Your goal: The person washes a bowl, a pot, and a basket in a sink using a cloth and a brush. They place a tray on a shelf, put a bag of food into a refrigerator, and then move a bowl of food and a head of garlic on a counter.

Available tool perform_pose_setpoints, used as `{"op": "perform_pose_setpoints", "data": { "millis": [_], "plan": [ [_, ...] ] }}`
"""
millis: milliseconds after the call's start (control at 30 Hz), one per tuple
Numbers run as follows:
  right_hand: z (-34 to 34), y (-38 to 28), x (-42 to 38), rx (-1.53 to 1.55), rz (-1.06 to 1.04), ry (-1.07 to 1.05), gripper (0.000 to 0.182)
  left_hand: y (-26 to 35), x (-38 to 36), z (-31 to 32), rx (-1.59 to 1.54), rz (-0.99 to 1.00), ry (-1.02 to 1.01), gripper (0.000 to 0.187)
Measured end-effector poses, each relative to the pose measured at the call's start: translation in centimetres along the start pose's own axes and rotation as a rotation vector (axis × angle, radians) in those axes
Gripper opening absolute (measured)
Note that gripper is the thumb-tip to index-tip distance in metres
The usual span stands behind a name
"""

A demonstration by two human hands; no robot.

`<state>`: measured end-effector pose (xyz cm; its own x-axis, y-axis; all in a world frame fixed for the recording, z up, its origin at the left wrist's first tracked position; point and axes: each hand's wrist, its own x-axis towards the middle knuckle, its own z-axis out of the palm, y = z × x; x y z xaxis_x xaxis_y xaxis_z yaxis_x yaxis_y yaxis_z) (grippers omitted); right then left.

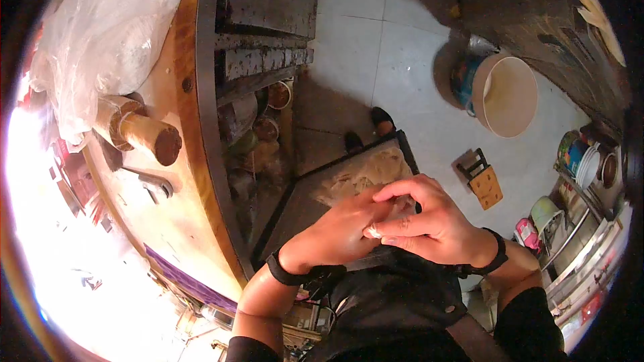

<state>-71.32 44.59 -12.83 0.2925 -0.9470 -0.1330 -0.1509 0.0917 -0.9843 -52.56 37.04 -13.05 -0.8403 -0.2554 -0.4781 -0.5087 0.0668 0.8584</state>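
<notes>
We look down on a wooden counter (178, 161) that curves along the left, its far side washed out by glare, with a crumpled clear plastic bag (107, 33) heaped on it and a wooden roller (144, 134) lying just below the bag. Right of the counter's edge lies pale tiled floor (376, 47), and on it, well off to the upper right, stands a large beige bowl (506, 97) beside a blue container. Nearer us a dark flat tray (302, 204) tilts across the middle of the view, bearing a spread of pale dough (365, 174) on its upper part. Over the tray's lower right corner our two hands meet: the left hand (339, 231), a black band at its wrist, cups from below with fingers curled together, while the right hand (433, 221) folds over it, thumb and forefinger pinching a small pale lump of dough (374, 231) held between both hands. A small wooden block (486, 184) sits on the floor right of the hands.
</notes>
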Motion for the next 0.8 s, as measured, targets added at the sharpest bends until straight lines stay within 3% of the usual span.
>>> {"op": "perform_pose_setpoints", "data": {
  "millis": [100,167,200,267,333,400,433,533,633,800],
  "plan": [
    [1.1,-0.6,-0.6,-0.016,-0.086,0.036,0.032,0.1,-1.6,0.5,-0.110,0.148,0.061,0.027],
    [1.8,-1.6,-1.2,-0.118,-0.012,0.085,0.040,0.5,-2.7,0.2,-0.374,0.044,0.140,0.027],
    [2.0,-1.8,-1.4,-0.118,-0.015,0.092,0.040,1.2,-3.2,0.0,-0.368,0.045,0.137,0.027],
    [2.1,-2.1,-2.1,-0.105,0.037,0.041,0.046,3.3,-3.8,-0.4,-0.274,-0.189,0.307,0.028],
    [2.6,-2.6,-1.9,-0.041,0.062,0.078,0.043,3.2,-4.1,0.4,-0.230,-0.163,0.259,0.029],
    [2.4,-2.8,-1.2,-0.092,-0.099,0.268,0.037,3.2,-3.9,0.7,-0.212,-0.038,0.299,0.028],
    [2.3,-3.2,-1.2,-0.107,-0.139,0.323,0.033,3.7,-4.1,0.2,-0.198,-0.106,0.258,0.030],
    [2.2,-3.0,-2.4,0.026,-0.075,0.153,0.030,3.7,-4.6,-0.3,-0.150,-0.142,0.097,0.029],
    [3.1,-3.3,-2.3,0.276,-0.045,0.267,0.027,3.7,-4.8,0.4,-0.143,-0.067,0.138,0.026],
    [3.3,-3.9,-2.6,0.453,-0.021,0.251,0.023,5.3,-5.2,0.0,-0.097,-0.072,0.120,0.026]
  ]
}}
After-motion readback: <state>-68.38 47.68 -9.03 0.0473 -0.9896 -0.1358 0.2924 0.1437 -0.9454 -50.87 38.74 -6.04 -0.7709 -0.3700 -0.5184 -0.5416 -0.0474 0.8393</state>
